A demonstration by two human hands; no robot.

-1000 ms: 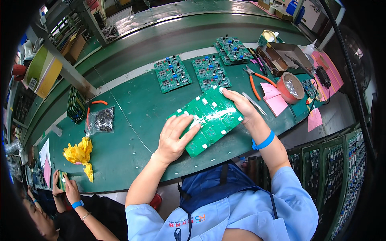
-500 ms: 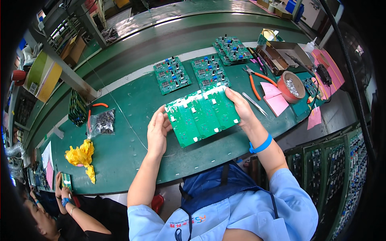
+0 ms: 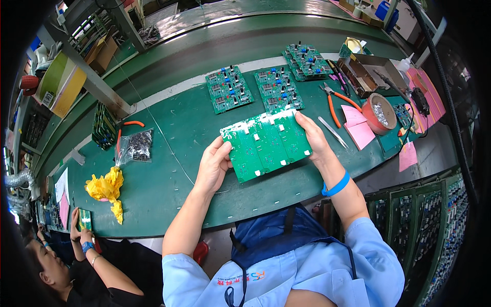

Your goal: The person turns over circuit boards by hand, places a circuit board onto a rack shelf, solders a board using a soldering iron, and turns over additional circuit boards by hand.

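Observation:
Between my two hands is a green circuit board panel (image 3: pixel 268 148), its flat solder side with small white patches facing up, held tilted above the bench. My left hand (image 3: pixel 214 166) grips its left edge, thumb on top and the other fingers partly hidden. At the upper right corner, my right hand (image 3: pixel 315 139) is closed on the board, with a blue band around that wrist. Just beyond lie two board panels with parts on top, a left one (image 3: pixel 228 89) and a right one (image 3: pixel 279 89). A further stack of populated boards (image 3: pixel 307 61) stands behind them.
Right of the boards lie orange-handled pliers (image 3: pixel 333 105), tweezers (image 3: pixel 332 132), pink paper (image 3: pixel 356 125) and a round container (image 3: pixel 378 113). At left are a bag of dark parts (image 3: pixel 137 146) and yellow cloth (image 3: pixel 106 189). A co-worker (image 3: pixel 97 266) holds a small board.
My left thumb has come onto the board's left edge, where the hand was looser before. The panel is tilted slightly differently. The whole view has shifted a little.

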